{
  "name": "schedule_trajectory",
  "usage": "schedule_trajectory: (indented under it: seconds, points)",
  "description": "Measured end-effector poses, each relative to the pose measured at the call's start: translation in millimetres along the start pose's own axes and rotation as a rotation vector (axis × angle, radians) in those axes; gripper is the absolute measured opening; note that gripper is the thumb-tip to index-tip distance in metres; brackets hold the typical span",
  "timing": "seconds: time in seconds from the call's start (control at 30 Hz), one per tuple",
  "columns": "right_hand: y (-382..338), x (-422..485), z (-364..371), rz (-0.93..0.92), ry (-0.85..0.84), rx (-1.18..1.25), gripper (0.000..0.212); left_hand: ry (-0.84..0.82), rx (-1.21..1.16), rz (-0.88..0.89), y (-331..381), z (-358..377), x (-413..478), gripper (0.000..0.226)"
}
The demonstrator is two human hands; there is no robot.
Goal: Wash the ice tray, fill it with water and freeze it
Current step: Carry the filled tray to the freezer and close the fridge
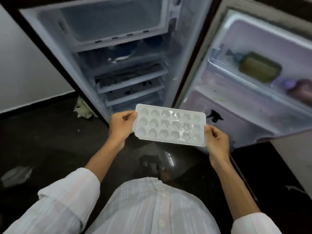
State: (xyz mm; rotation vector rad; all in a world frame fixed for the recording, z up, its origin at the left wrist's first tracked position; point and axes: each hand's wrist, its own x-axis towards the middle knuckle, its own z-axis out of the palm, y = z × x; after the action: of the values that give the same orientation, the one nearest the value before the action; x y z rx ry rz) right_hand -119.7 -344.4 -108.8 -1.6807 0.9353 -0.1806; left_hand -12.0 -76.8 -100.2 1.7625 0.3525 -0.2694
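A white ice tray (170, 124) with several shaped cavities is held level in front of me, and water glints in its cells. My left hand (120, 126) grips its left short end and my right hand (216, 142) grips its right end. The fridge (118, 53) stands open straight ahead. Its freezer compartment (108, 21) at the top is open too, and I see nothing inside it.
The fridge door (253, 78) swings out to the right, with an olive box (260, 66) and a dark bottle (298, 90) on its shelves. Glass shelves (131, 81) sit below the freezer. The floor is dark and glossy, with crumpled paper (83, 110) beside the fridge's left foot.
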Motion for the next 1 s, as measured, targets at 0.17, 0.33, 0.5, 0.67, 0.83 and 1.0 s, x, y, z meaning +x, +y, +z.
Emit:
schedule_trajectory:
  seconds: [0.17,0.33,0.5,0.67,0.83,1.0]
  points:
    - [-54.3,40.3,35.8,-0.103,-0.136,-0.040,0.020,0.189,-0.029,0.010,25.4,-12.7,31.7,0.015]
    - [-120.2,85.4,73.9,-0.224,-0.233,-0.087,0.017,0.357,-0.132,0.017,63.3,-25.1,62.3,0.014]
    - [-177.6,120.3,116.5,-0.336,-0.313,-0.126,0.018,0.422,-0.183,0.034,100.1,-45.6,95.2,0.009]
    - [-224.3,151.9,165.9,-0.407,-0.351,-0.143,0.021,0.472,-0.198,0.073,130.9,-65.5,135.7,0.011]
    - [-245.7,182.5,207.3,-0.432,-0.342,-0.153,0.027,0.502,-0.138,0.097,137.0,-75.0,176.7,0.017]
    - [-254.1,206.4,229.2,-0.515,-0.380,-0.130,0.032,0.539,-0.094,0.158,143.0,-73.1,213.2,0.016]
